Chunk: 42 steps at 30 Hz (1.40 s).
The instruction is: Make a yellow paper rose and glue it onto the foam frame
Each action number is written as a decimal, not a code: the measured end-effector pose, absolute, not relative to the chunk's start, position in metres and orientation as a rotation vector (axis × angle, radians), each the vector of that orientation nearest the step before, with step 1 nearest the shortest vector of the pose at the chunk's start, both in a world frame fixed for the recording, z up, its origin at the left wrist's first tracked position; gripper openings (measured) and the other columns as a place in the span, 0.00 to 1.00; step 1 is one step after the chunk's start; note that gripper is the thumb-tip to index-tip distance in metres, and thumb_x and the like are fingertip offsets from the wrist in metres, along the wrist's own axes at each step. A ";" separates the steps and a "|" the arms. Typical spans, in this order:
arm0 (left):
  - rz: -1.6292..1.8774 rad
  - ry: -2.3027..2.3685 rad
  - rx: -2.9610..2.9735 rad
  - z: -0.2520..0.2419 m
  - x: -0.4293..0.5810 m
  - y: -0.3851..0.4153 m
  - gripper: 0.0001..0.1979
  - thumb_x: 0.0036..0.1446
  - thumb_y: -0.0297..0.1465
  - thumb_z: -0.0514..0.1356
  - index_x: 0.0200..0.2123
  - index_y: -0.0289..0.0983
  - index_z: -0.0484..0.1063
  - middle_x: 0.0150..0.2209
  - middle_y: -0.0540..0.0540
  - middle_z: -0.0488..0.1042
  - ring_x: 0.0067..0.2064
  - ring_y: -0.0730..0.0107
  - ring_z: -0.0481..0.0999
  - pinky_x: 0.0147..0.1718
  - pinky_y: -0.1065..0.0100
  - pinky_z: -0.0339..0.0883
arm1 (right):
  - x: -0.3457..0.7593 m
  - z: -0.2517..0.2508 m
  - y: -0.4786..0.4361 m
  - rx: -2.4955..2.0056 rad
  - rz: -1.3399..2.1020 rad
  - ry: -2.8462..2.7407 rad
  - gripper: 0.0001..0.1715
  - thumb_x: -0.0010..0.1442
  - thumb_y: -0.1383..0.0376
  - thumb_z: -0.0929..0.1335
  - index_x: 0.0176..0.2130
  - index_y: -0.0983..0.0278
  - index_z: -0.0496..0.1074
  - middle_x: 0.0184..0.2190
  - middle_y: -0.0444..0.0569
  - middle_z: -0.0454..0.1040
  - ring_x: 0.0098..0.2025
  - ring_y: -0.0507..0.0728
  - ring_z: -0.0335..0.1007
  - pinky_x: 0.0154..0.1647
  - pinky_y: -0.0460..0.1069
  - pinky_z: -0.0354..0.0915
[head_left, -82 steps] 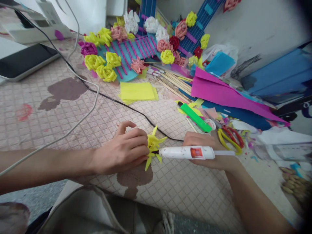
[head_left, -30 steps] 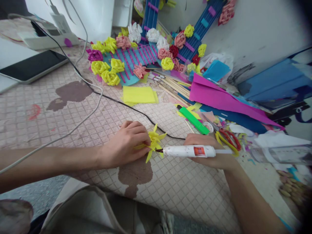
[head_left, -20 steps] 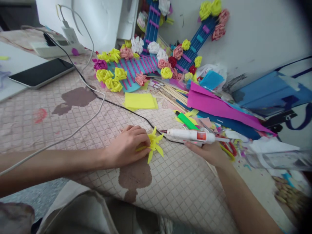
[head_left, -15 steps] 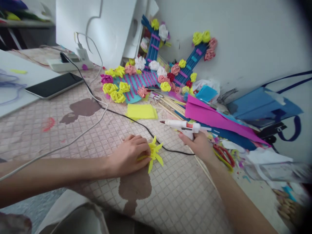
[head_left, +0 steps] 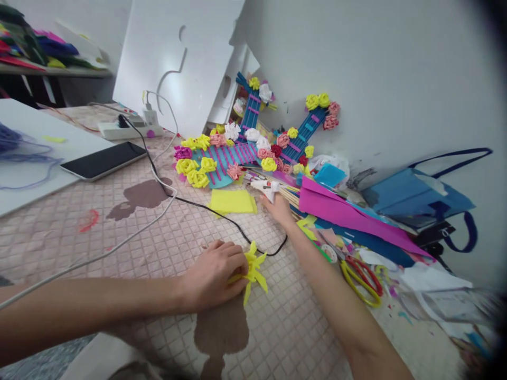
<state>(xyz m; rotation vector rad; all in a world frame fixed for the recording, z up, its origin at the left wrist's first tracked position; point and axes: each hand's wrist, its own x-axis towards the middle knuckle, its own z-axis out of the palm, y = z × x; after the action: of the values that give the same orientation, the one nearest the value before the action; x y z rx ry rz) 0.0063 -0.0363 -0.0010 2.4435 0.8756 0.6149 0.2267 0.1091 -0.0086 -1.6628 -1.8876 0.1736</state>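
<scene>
My left hand (head_left: 219, 274) rests on the table with its fingers closed round the base of a yellow paper flower (head_left: 254, 272), whose pointed petals spread out to the right. Farther off, my right hand (head_left: 278, 208) is stretched forward and closed on a white glue gun (head_left: 264, 187), beside the wooden sticks. A black cord (head_left: 222, 217) trails over the table near it. Between the hands and the decorated craft piece lies a stack of yellow paper (head_left: 233, 201).
A blue craft piece with paper roses (head_left: 233, 154) leans at the back. Magenta paper (head_left: 348, 219), scissors (head_left: 362, 279) and scraps lie to the right. A phone (head_left: 103, 160), power strip (head_left: 130, 130) and white cable (head_left: 130, 232) are on the left.
My right hand has carried the glue gun forward and left, toward the sticks by the craft piece. My left hand keeps hold of the flower. The camera view has shifted.
</scene>
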 end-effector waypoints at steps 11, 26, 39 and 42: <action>0.645 0.869 2.410 -0.005 0.005 -0.034 0.06 0.54 0.29 0.59 0.35 0.37 0.66 0.33 0.50 0.71 0.39 0.66 0.69 0.40 0.64 0.59 | 0.251 -0.012 0.071 -1.510 0.127 -1.786 0.24 0.57 0.60 0.65 0.51 0.67 0.62 0.47 0.58 0.67 0.47 0.59 0.65 0.45 0.54 0.66; 0.695 0.901 2.402 -0.006 0.008 -0.034 0.04 0.53 0.29 0.59 0.33 0.37 0.66 0.31 0.49 0.70 0.37 0.67 0.69 0.37 0.66 0.61 | 0.212 -0.006 -0.091 -0.970 0.095 -2.195 0.15 0.57 0.74 0.66 0.43 0.59 0.70 0.36 0.49 0.69 0.40 0.57 0.65 0.38 0.53 0.67; 0.649 0.803 2.508 -0.001 0.007 -0.034 0.01 0.56 0.28 0.57 0.33 0.37 0.69 0.34 0.48 0.71 0.41 0.65 0.67 0.42 0.63 0.57 | 0.218 -0.016 -0.086 -1.024 0.071 -2.315 0.12 0.60 0.72 0.65 0.42 0.60 0.72 0.37 0.51 0.69 0.42 0.58 0.63 0.41 0.54 0.67; 0.643 0.820 2.521 0.000 0.006 -0.033 0.02 0.57 0.28 0.57 0.33 0.37 0.69 0.34 0.49 0.70 0.41 0.65 0.67 0.42 0.63 0.56 | 0.217 -0.015 -0.086 -1.006 0.101 -2.282 0.14 0.59 0.73 0.65 0.44 0.60 0.71 0.37 0.51 0.69 0.41 0.58 0.64 0.40 0.55 0.67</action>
<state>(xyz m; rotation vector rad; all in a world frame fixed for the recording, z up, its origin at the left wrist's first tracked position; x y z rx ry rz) 0.0064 -0.0332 0.0002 2.5206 0.8204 0.6430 0.2172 -0.0864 -0.0146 -1.0056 -2.2825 0.1015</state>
